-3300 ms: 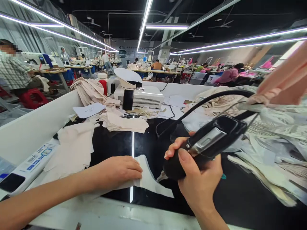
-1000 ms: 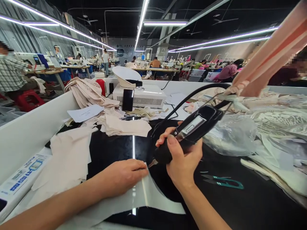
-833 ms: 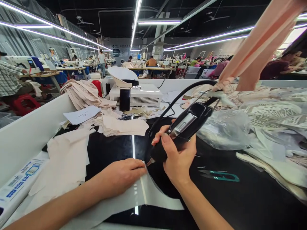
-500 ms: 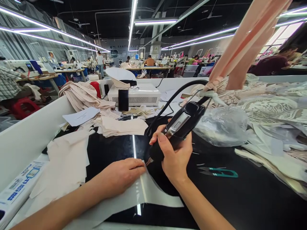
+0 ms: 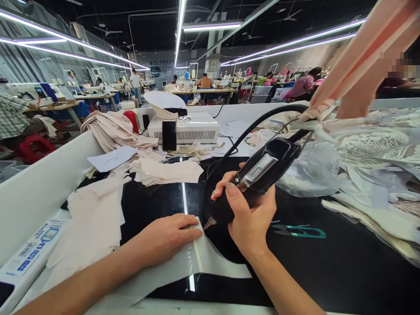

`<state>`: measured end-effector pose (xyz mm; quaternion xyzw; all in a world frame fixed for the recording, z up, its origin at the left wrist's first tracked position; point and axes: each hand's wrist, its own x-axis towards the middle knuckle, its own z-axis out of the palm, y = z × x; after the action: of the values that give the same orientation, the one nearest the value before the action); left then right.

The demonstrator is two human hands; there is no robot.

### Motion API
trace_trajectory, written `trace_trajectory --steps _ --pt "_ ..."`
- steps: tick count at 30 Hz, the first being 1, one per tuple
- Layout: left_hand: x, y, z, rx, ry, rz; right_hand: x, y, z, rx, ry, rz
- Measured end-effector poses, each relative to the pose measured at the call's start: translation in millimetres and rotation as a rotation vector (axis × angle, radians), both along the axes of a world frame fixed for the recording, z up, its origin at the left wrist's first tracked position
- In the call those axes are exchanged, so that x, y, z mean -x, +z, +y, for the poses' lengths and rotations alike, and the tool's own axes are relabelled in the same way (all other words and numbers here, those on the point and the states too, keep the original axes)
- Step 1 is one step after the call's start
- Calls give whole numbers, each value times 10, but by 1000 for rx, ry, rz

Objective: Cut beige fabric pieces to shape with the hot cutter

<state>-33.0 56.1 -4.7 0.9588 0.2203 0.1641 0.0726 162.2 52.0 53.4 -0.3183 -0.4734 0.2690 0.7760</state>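
Left hand: I am keeping it palm down, fingers together, on the upper corner of the pale fabric piece; whether the thumb is pinching, I cannot tell.
Right hand: I am gripping the black handheld tool, its metal tip pointing left and down, just beside that corner; contact, I cannot tell.
Fabric, one piece: it is lying beneath and in front of the left hand, the nearer of the two. Its long axis is seemingly running crosswise, the broad part going under the left forearm, the narrow end reaching toward the right wrist.
Edges: the curved one is sweeping from the left fingertips toward that narrow end, facing the right hand.
Room: black tabletop is showing beyond the left hand and right of the curve; green-handled snips are lying right of the right hand.
Outward: stacked cloth pieces are bordering the far side, loose cloth the left, a clear plastic bag the far right.
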Motion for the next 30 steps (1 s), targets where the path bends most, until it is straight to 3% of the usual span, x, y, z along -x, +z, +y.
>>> trace_trajectory --steps 24,30 --pt "46 -13 18 30 -12 25 5 -18 -40 -28 18 7" --pt "60 -26 56 -79 -58 -33 -69 23 -129 -29 12 36"
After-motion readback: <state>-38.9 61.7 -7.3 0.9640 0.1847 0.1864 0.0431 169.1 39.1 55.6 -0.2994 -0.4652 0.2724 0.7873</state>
